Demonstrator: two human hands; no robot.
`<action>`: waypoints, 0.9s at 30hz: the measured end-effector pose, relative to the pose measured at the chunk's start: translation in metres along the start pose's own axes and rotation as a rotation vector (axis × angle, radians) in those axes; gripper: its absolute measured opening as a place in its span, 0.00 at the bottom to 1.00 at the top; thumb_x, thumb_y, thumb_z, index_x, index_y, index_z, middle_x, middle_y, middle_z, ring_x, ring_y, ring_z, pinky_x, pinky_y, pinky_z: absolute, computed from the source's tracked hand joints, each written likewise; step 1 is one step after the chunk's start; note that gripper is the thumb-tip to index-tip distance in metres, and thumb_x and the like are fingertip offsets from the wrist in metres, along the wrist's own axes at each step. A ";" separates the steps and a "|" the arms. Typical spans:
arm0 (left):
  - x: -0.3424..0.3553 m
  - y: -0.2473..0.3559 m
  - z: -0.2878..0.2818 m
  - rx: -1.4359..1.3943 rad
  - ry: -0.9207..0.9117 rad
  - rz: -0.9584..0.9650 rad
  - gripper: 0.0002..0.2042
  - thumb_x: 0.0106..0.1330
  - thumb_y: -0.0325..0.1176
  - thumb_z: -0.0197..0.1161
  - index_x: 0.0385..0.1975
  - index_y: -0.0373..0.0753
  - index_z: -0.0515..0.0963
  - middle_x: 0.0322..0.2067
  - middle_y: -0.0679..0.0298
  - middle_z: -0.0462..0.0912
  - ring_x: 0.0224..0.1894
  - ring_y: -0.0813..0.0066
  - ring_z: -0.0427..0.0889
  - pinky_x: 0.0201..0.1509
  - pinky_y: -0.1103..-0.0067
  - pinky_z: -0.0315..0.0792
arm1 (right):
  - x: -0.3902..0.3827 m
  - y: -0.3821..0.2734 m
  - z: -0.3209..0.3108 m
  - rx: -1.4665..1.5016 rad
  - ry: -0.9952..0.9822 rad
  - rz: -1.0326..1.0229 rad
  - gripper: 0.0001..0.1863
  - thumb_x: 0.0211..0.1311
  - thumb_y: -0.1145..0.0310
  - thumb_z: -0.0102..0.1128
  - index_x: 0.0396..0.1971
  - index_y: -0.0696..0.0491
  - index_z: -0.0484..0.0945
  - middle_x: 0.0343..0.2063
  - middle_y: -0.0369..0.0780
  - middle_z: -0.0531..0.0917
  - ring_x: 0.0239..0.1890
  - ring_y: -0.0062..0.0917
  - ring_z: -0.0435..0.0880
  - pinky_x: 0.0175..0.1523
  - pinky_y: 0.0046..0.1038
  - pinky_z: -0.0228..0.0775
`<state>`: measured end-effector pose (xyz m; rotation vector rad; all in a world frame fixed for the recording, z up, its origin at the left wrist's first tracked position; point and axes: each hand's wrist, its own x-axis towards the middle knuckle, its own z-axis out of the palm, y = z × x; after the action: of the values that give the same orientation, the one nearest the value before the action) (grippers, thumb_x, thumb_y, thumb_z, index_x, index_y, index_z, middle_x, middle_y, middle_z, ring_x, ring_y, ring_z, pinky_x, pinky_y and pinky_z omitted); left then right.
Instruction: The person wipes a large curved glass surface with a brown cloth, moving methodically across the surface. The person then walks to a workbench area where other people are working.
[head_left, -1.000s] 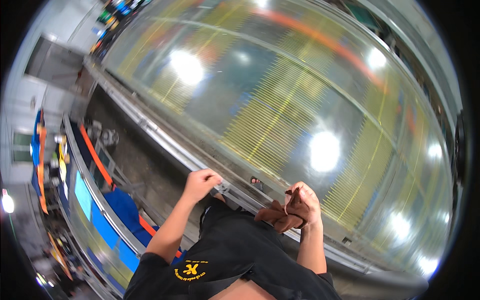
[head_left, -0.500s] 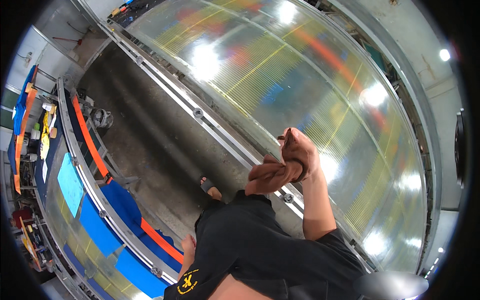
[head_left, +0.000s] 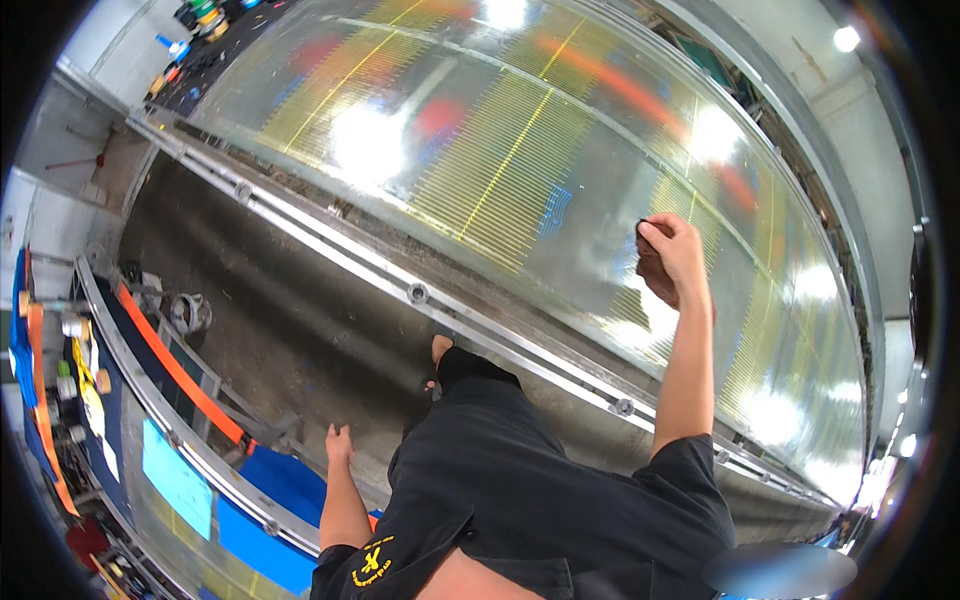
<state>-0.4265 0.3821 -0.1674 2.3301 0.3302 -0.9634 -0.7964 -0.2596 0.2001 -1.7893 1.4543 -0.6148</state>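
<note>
Beside the black clothing (head_left: 520, 450), holding the left hand (head_left: 340, 444) low against the dark floor (head_left: 290, 290), too small to tell whether closed or parted. Farther out, well apart from it, gripping a brown cloth (head_left: 655, 272) in the right hand (head_left: 678, 245), out over the glossy, yellow-lined tabletop (head_left: 595, 235). Beyond, at upper left, showing small coloured items (head_left: 207, 18).

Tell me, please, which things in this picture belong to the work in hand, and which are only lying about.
In the work, it seems:
brown cloth, held in the right hand
long table, beneath that hand

Probably just lying about:
light blue sheet
orange strip
coloured containers at the upper left
</note>
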 end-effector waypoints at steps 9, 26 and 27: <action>0.044 0.311 -0.005 -0.524 -0.170 0.111 0.41 0.75 0.65 0.50 0.75 0.37 0.58 0.71 0.50 0.66 0.61 0.56 0.77 0.61 0.64 0.73 | 0.127 0.112 0.120 -0.264 0.253 0.093 0.15 0.62 0.60 0.68 0.40 0.57 0.86 0.36 0.47 0.90 0.41 0.40 0.89 0.49 0.37 0.79; 0.044 0.596 0.069 -0.444 0.502 -0.193 0.46 0.76 0.67 0.32 0.66 0.20 0.67 0.68 0.44 0.71 0.66 0.42 0.75 0.70 0.57 0.71 | 0.169 0.113 0.155 -0.677 0.239 0.320 0.11 0.68 0.59 0.61 0.36 0.51 0.84 0.38 0.46 0.87 0.40 0.44 0.87 0.44 0.45 0.80; 0.030 0.608 0.076 -0.406 0.531 -0.285 0.46 0.75 0.67 0.31 0.60 0.21 0.73 0.62 0.42 0.77 0.63 0.39 0.77 0.60 0.52 0.78 | 0.167 0.122 0.171 -0.726 0.319 0.305 0.11 0.67 0.60 0.61 0.36 0.51 0.84 0.37 0.46 0.87 0.39 0.44 0.87 0.43 0.46 0.80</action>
<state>-0.1862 -0.1477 0.0278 2.1498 0.9935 -0.3274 -0.7017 -0.3902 -0.0143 -1.9751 2.3333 -0.2213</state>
